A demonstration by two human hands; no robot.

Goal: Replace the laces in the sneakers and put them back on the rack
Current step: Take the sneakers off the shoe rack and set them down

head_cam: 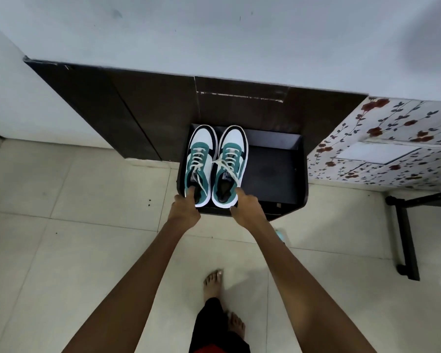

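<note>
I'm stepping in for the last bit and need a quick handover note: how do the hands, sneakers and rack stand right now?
Hands: the left hand grips the heel of the left sneaker, and the right hand grips the heel of the right sneaker.
Things: both sneakers are side by side, toes inward, at the left of the dark rack shelf.
Done: pale laces are threaded through both; the ends lie loose, untied.
Left: let go. I cannot tell whether the pair already rests fully on the shelf.
</note>
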